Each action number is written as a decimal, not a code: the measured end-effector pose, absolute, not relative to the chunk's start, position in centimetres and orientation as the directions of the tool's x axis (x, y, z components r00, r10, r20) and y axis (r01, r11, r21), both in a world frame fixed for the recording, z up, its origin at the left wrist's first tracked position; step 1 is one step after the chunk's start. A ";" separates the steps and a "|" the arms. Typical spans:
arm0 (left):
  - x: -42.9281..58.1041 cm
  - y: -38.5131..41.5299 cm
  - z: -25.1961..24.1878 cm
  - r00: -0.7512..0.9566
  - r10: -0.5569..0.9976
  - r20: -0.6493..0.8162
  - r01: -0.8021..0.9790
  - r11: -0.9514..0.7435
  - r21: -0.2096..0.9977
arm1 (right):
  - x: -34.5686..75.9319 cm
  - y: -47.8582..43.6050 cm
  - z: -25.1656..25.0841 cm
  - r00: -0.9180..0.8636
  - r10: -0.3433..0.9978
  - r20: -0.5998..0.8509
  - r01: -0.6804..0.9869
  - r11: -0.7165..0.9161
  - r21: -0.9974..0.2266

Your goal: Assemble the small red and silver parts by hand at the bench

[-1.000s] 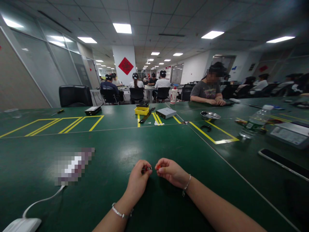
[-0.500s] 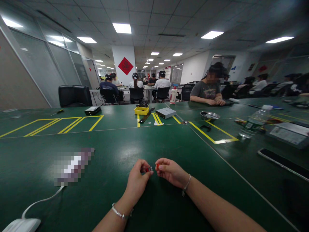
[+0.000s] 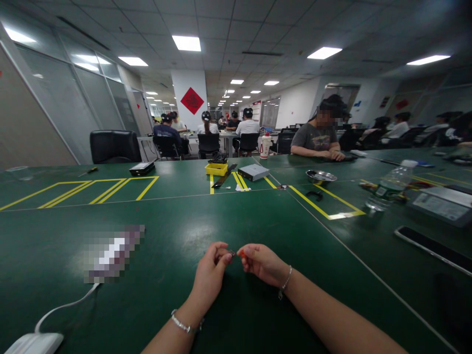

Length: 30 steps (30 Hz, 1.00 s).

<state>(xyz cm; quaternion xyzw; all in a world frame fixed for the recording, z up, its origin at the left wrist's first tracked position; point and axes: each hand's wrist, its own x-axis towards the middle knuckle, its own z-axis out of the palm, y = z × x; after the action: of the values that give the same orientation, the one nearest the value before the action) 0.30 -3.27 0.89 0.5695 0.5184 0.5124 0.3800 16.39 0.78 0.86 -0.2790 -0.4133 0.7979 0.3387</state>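
Above the green table (image 3: 155, 246), my left hand (image 3: 211, 273) is closed in a pinch on a small dark, metallic-looking piece (image 3: 232, 253). Its exact kind is too small to make out. Close by on the right, my right hand (image 3: 263, 265) pinches a small orange piece (image 3: 241, 253) between thumb and fingers. The two pieces face each other with a narrow gap between them. Fingers cover part of both.
Left lies a blurred-out device (image 3: 114, 253) with a white cable, near a white power strip (image 3: 35, 343). Ahead are a yellow tray (image 3: 216, 169) and a grey box (image 3: 253, 172). Rightward are a metal bowl (image 3: 320, 177), a bottle (image 3: 391, 187) and a phone (image 3: 435, 250). A person (image 3: 317, 132) sits opposite.
The red part seen at my left fingertips no longer shows. My right fingers have shifted their grip, and the orange piece now points toward the left hand.
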 end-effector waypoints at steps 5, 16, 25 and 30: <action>0.2 -3.3 0.7 -0.081 0.981 0.178 0.194 -0.159 0.968 | 16.5 0.7 1.0 -0.627 0.760 -0.173 -0.296 -0.438 -0.849; 0.4 -3.2 0.9 -0.085 0.985 0.147 0.208 -0.126 0.970 | 16.5 0.7 0.8 -0.641 0.758 -0.118 -0.321 -0.405 -0.856; 0.4 -3.3 1.0 -0.057 0.976 0.210 0.296 -0.184 0.937 | 16.4 0.7 0.8 -0.653 0.751 -0.096 -0.336 -0.401 -0.852; 0.3 -3.4 0.8 -0.030 0.975 0.220 0.324 -0.199 0.925 | 16.3 0.7 1.0 -0.650 0.755 -0.087 -0.350 -0.400 -0.847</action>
<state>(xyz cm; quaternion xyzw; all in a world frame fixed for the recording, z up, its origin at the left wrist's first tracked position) 0.34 -3.37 0.85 0.6080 0.5339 0.4795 0.3396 16.35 0.67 0.95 -0.2372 -0.4261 0.8022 0.3444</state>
